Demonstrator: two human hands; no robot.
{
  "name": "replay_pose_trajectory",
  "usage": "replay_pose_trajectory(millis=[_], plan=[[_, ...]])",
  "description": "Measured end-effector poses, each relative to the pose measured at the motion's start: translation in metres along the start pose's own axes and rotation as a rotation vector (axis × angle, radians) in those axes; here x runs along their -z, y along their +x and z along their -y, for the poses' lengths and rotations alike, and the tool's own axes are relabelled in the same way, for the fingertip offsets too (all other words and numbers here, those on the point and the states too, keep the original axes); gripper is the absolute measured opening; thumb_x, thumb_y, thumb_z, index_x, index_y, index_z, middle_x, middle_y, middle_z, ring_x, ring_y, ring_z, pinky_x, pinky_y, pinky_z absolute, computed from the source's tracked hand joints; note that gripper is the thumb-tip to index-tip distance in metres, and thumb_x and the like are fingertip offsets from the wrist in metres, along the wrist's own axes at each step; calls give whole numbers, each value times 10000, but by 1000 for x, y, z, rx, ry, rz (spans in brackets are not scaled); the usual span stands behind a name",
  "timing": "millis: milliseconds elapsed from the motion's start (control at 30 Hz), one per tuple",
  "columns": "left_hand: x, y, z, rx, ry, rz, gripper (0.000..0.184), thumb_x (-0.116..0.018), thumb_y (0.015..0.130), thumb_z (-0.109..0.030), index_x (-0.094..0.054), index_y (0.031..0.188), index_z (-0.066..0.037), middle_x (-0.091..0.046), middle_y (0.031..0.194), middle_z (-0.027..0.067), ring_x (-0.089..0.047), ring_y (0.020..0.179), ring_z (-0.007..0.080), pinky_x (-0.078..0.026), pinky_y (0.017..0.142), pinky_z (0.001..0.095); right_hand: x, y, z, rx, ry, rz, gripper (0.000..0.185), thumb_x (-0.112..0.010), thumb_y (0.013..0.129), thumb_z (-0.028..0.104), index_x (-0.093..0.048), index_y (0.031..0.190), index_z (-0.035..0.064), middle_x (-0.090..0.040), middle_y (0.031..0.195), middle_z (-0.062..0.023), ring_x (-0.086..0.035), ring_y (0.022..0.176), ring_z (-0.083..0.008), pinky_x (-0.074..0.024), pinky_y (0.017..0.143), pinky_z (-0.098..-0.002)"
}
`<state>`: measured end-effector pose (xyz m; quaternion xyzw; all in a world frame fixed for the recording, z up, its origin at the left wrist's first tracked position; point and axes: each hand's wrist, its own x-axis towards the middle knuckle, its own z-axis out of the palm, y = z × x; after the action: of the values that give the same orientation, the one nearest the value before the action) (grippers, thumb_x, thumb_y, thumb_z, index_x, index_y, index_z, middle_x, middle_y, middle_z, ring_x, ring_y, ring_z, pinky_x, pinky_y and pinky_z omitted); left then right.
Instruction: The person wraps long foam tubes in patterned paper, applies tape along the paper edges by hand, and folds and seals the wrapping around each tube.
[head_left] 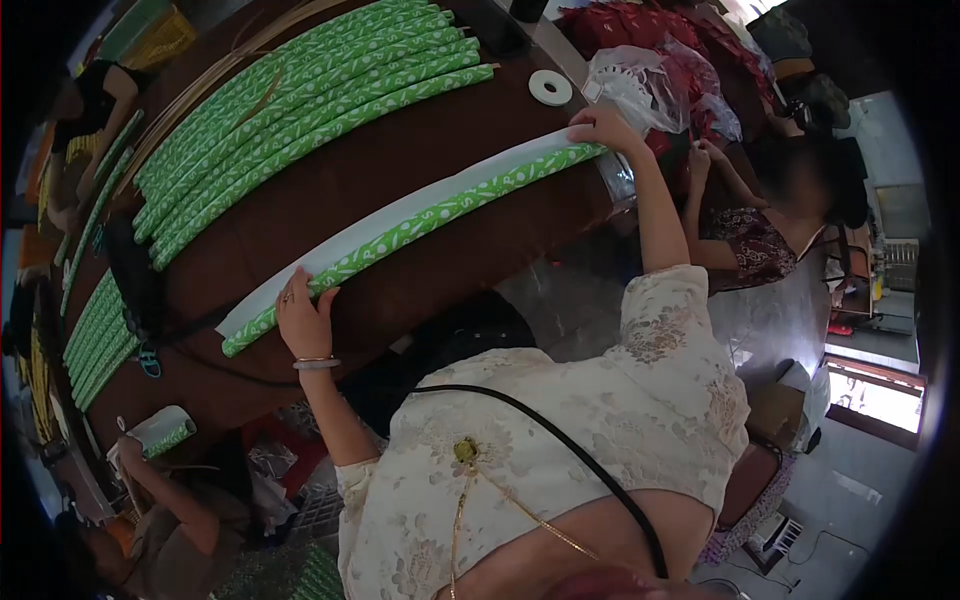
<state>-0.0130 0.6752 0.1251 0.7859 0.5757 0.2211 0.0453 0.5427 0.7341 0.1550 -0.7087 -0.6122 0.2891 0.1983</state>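
A long green-and-white printed paper roll (430, 216) lies across the brown table in front of me, with a plain white strip of the sheet still showing along its far side. My left hand (305, 318), with a ring and bracelets on it, closes over the roll near its left end, thumb on the near side and fingers on the white strip. At the other end, my right hand (608, 130) grips the roll close to the table's right edge, fingers bent over the paper. Part of each hand's fingertips is hidden.
Several finished-looking green rolls (310, 110) lie side by side beyond mine. A white tape roll (550, 88) and a clear plastic bag (635, 85) are near the right end. A black cable (230, 370) crosses the table. Co-workers sit at the left and right.
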Motion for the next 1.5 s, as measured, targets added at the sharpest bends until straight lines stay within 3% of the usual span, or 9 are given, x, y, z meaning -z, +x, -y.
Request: replay_pose_trajectory(millis=[200,333,400,600,733,800,1000,1500], plan=[[3,-2,-5,14,40,16,508,-700,769,-259,-510,1168,-9,-619,1060,117,-567,1016,292,-415,931,424,-1,9,2,8,-10,183,335,-740,693,324,-655,851,41,-619,733,-44,-565,706,-135,-444,650,-297],[0,-2,1,43,24,33,514,-710,756,-254,-507,1160,-10,-611,1062,123,-564,1017,294,-414,936,427,-5,2,6,270,-163,53,312,-720,694,345,-633,790,62,-600,813,-79,-592,803,-219,-458,699,-335],[0,-3,-1,34,30,15,524,-716,747,-253,-505,1158,-7,-615,1046,116,-564,1017,290,-416,935,424,-7,-4,12,181,-227,35,279,-699,714,344,-624,775,82,-600,818,-64,-587,796,-231,-460,704,-339],[4,-1,-4,24,15,3,533,-722,734,-263,-510,1147,-1,-622,1030,106,-566,1015,287,-411,942,416,-8,-7,27,210,-466,33,264,-666,706,318,-618,864,112,-618,839,-57,-598,820,-245,-469,707,-360],[1,-2,-2,43,6,16,530,-723,732,-262,-513,1145,-2,-620,1034,112,-560,1032,290,-399,955,419,-6,-3,42,147,-429,96,286,-668,709,336,-629,884,113,-625,857,-61,-600,826,-244,-468,715,-361],[0,-2,-2,54,7,19,531,-723,732,-261,-512,1146,-1,-620,1035,113,-558,1039,290,-395,959,420,-8,4,47,213,-297,251,291,-687,720,333,-640,871,90,-626,866,-73,-603,824,-232,-469,721,-346],[3,-1,-5,84,-3,36,549,-722,731,-263,-502,1155,8,-618,1051,117,-553,1055,285,-387,964,421,-34,15,72,333,-176,386,288,-680,727,314,-641,854,58,-616,852,-89,-602,825,-227,-466,723,-340],[1,-1,-4,41,13,-7,540,-723,722,-267,-507,1145,-11,-618,1049,114,-560,1038,287,-403,946,424,-37,23,55,336,-206,338,260,-623,710,229,-684,914,80,-658,880,-67,-619,813,-217,-480,741,-338]])
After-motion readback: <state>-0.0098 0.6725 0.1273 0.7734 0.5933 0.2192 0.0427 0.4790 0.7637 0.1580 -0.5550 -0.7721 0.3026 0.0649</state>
